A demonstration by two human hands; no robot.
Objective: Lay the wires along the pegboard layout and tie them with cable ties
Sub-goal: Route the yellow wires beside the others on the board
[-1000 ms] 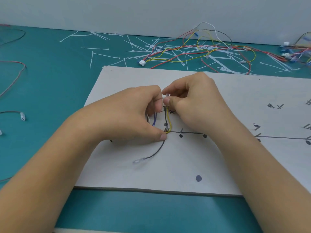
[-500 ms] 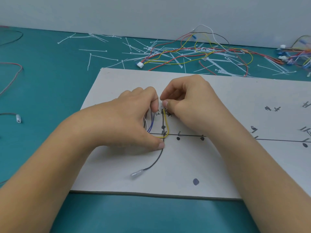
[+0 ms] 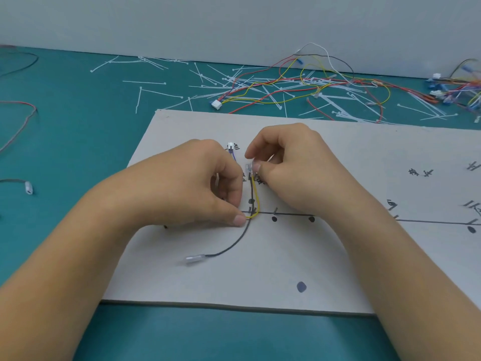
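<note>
A white layout board with drawn black lines and dots lies on the teal table. My left hand presses a small bundle of wires onto the board, its thumb tip at the line junction. A yellow wire and a black wire run up from there. My right hand pinches their clear end terminal between thumb and forefinger. The black wire's other end curves down left to a clear sleeve. A white connector with blue wires shows above my left fingers.
Loose white cable ties are scattered across the far table. A tangle of red, yellow and black wires lies behind the board. More wire harnesses sit far right; stray wires and a capped lead lie left.
My left fingers have shifted down, uncovering the white connector with blue wires. My right hand still pinches the wire end. The view has dipped and drawn slightly closer.
</note>
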